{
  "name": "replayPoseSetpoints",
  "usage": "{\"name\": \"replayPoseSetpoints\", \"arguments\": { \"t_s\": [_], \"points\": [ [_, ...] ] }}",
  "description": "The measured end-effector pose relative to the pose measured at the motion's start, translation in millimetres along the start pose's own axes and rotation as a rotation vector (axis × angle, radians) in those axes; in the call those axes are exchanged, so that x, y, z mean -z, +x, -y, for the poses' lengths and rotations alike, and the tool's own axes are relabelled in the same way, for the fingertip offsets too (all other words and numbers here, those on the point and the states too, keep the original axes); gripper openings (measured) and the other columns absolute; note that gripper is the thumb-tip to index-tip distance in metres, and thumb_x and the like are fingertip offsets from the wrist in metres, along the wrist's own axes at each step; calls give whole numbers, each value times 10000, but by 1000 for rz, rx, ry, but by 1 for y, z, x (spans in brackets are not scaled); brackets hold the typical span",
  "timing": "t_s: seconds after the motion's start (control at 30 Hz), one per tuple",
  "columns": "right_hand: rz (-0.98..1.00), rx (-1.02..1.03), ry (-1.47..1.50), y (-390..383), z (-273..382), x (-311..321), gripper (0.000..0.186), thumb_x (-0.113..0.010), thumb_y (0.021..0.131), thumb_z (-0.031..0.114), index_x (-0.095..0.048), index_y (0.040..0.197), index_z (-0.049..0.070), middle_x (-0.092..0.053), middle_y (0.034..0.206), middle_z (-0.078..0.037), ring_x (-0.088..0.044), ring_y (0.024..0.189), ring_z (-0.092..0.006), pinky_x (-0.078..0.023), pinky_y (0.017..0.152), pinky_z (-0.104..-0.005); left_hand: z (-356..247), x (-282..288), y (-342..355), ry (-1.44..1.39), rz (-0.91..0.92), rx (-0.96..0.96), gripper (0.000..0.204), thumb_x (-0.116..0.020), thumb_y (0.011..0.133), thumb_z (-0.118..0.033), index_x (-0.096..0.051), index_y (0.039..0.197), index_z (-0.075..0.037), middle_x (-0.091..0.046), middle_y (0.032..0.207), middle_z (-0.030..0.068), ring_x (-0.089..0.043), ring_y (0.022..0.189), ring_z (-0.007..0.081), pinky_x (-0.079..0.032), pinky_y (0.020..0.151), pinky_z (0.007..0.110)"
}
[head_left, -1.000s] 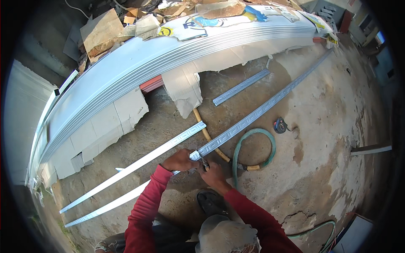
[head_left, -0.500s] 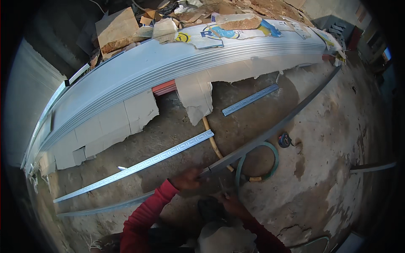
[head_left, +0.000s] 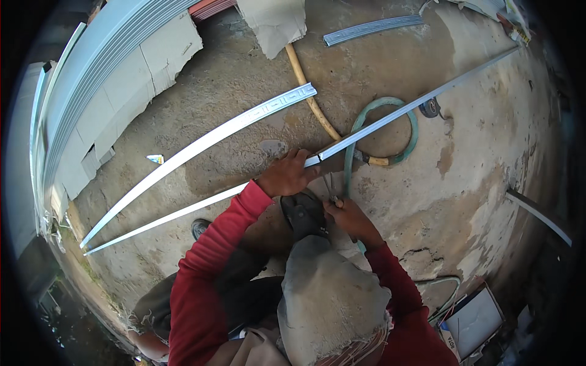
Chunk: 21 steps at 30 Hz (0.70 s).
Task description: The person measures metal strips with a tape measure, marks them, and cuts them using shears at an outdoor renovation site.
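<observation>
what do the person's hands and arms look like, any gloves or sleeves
Both arms wear long, plain red sleeves: the left sleeve is creased, the right sleeve looks darker. The left hand and right hand are bare, with no gloves.

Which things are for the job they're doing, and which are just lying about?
In use:
Longest metal strip, held by the left hand
Hand tool, perhaps snips, held by the right hand

Seemingly just lying about, untouched:
Second metal strip
Short metal strip
Tape measure
Green hose
Torn cardboard
</observation>
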State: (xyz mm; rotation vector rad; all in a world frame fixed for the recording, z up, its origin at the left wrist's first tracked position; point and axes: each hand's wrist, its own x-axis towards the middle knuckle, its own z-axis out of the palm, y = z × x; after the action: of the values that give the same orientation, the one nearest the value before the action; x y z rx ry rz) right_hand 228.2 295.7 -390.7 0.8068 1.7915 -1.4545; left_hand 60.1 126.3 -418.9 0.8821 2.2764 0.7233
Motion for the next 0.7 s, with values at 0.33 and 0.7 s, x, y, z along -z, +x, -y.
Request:
{"name": "replayPoseSetpoints", "arguments": {
  "t_s": [0.33, 0.7],
  "points": [
    [26, -60, 162, 2, 0, 5, 319, -603, 989, 330, -657, 932, 21, -626, 762, -89, -628, 719, -177, -479, 673, -333, 34, 28, 21, -704, 714, 326, 663, -393, 996, -680, -685, 1125, -99, -578, 712, 12, -584, 646, 95, -483, 592, 254],
    [-503, 16, 820, 16, 20, 5, 237, -604, 1006, 240, -651, 1020, 8, -701, 903, -87, -664, 785, -158, -546, 725, -301, -1, -14, -4, 30, -191, 44, 543, -626, 902, -609, -667, 1010, -78, -674, 677, 177, -695, 619, 352, -548, 560, 460]
  ]
}}
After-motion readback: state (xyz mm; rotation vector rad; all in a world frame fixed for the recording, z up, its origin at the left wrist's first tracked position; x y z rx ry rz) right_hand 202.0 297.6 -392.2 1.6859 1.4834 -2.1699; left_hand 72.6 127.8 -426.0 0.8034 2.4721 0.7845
